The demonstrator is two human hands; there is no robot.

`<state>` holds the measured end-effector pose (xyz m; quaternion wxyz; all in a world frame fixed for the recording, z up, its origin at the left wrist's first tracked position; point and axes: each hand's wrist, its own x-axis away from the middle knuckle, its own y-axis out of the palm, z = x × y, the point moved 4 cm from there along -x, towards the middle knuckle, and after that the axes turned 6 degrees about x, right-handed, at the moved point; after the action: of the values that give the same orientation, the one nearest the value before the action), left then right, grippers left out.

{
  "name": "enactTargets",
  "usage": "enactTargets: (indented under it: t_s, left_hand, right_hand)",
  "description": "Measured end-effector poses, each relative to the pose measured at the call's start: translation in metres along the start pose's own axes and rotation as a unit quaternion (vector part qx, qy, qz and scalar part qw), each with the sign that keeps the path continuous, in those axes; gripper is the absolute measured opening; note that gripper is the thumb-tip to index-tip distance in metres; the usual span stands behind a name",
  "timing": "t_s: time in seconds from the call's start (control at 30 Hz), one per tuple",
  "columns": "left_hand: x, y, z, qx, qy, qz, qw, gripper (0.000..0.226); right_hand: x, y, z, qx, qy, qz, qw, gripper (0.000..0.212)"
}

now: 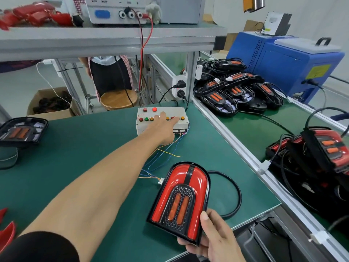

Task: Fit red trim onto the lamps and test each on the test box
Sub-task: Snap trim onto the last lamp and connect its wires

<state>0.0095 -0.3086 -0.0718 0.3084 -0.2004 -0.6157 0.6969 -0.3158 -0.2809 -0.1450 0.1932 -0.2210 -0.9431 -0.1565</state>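
At the far left, a black lamp [19,131] with no red trim sat on the edge of the green table [85,148]. A few loose red trim pieces [6,231] lay at the near left corner. More red pieces [32,14] were piled on the shelf above.

The left hand [162,129] reached across the table to the test box [162,120]. Its fingers were stretched out straight and lay over the row of colored buttons. One fingertip looked like it was pushing a button, but I could not tell which one. A red light [154,109] glowed on top of the box.

Thin colored wires [162,152] ran from the box to a small white plug [161,180] beside the lamp with red trim [181,197]. This lamp was near the front edge of the table. The right hand [213,235] held it up by its bottom corner, with the thumb on the front and the other fingers tucked behind. The lamp's two orange strips did not look lit.

The lamp looked like hard plastic, stiff and not very heavy. The red face was shiny, so it could slip or get scratched. I think the black rim was the best place to grab it, not the shiny red part. Its thick black cord [234,191] could tug if pulled.

To the right, a pile of plain black lamps [234,89] waited on the next table, and some finished lamps [324,148] were stacked at the far right.
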Motion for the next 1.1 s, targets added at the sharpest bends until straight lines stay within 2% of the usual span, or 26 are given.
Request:
enactTargets:
  t_s: [0.23,0.7,0.8,0.87,0.93,1.0,1.07,1.1]
  left_hand:
    - [-0.003,-0.003,0.001,0.022,-0.010,-0.018,1.000,0.083]
    - [-0.010,0.008,-0.006,0.012,0.028,0.018,0.999,0.083]
    - [-0.005,0.007,-0.004,0.004,0.030,-0.003,1.000,0.088]
    - [0.007,0.004,0.000,0.043,0.036,-0.016,0.998,0.089]
    - [0.027,-0.006,0.006,0.121,0.076,0.031,0.989,0.073]
    - [0.057,-0.017,0.005,0.234,0.124,0.102,0.959,0.044]
    - [0.090,-0.021,-0.004,0.322,0.153,0.120,0.927,0.017]
    - [0.105,-0.020,-0.011,0.329,0.163,0.112,0.924,0.009]
  right_hand:
    - [-0.003,0.000,0.001,-0.015,0.001,0.002,1.000,0.049]
    - [-0.004,0.000,0.004,-0.016,-0.004,0.004,1.000,0.052]
    - [-0.003,0.000,0.003,-0.008,-0.005,0.003,1.000,0.052]
    - [-0.002,-0.001,0.002,-0.001,-0.009,0.003,1.000,0.051]
    - [0.000,-0.002,0.001,-0.002,-0.011,0.002,1.000,0.051]
    - [0.003,-0.002,0.000,-0.012,-0.015,0.002,1.000,0.049]
    - [0.005,-0.003,-0.002,-0.026,-0.021,0.006,0.999,0.047]
    - [0.006,-0.003,-0.002,-0.034,-0.023,0.005,0.999,0.047]
